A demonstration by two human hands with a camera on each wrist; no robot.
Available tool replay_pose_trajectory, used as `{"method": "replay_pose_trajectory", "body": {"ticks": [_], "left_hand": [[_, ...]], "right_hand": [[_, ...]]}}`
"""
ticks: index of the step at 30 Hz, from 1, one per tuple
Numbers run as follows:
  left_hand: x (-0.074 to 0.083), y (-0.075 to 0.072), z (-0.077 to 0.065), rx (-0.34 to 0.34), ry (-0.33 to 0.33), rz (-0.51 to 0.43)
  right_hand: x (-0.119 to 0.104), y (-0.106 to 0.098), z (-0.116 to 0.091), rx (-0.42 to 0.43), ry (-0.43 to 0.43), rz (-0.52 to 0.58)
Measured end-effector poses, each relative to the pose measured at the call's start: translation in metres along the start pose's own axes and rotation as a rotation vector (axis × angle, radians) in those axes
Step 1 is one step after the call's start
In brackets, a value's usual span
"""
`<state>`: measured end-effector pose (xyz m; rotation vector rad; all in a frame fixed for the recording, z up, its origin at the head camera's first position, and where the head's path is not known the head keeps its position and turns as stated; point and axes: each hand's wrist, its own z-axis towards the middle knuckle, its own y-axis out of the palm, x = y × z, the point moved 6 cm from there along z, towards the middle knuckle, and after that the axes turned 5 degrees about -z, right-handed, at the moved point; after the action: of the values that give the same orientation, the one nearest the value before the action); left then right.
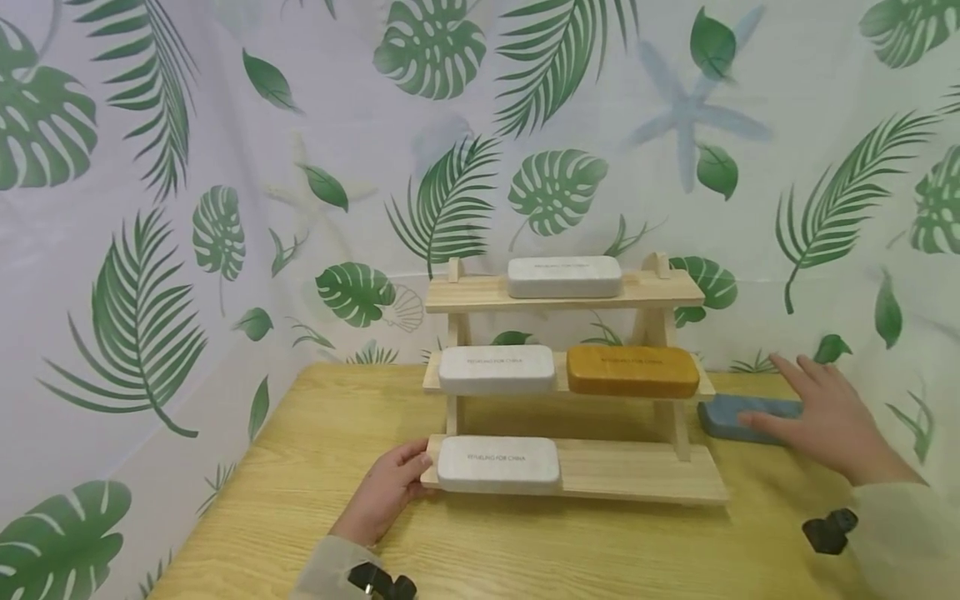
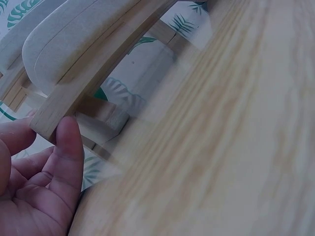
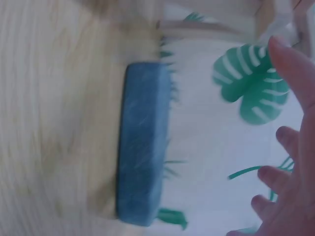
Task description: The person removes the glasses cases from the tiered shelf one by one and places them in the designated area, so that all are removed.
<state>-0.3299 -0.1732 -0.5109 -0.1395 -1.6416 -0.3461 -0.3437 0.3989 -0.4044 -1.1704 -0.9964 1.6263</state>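
A three-tier wooden shelf [image 1: 645, 473] stands on the table. My left hand [image 1: 388, 483] pinches the left end of its bottom board between thumb and fingers, as the left wrist view also shows. On that board lies a white glasses case [image 1: 498, 467]. The middle board carries another white case [image 1: 497, 371] and an orange case [image 1: 632, 372]; a third white case [image 1: 564, 278] is on top. Right of the shelf a blue case [image 3: 142, 142] lies on the table. My right hand [image 1: 832, 421], fingers spread, hovers over it, apart from it in the right wrist view.
The yellow wood-grain table [image 1: 300, 492] extends left and in front of the shelf. A white cloth [image 1: 300, 217] printed with green leaves hangs behind and at the sides. Dark wrist cameras [image 1: 828, 531] are worn on both sleeves.
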Motion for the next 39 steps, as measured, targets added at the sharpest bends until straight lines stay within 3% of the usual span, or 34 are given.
{"method": "replay_pose_trajectory", "body": {"ticks": [8,23,32,39], "left_hand": [[0.0,0.002,-0.001,0.005,0.005,0.009],[-0.004,0.001,-0.003,-0.003,-0.013,0.005],[-0.002,0.003,-0.001,-0.015,-0.007,0.002],[0.0,0.001,0.0,-0.01,-0.007,0.012]], "right_hand": [[-0.037,-0.017,-0.019,0.095,-0.048,0.006],[-0.118,-0.039,-0.051,0.153,-0.189,0.034],[-0.177,-0.035,-0.061,0.137,-0.312,0.047],[-0.212,-0.015,-0.06,0.107,-0.384,0.055]]}}
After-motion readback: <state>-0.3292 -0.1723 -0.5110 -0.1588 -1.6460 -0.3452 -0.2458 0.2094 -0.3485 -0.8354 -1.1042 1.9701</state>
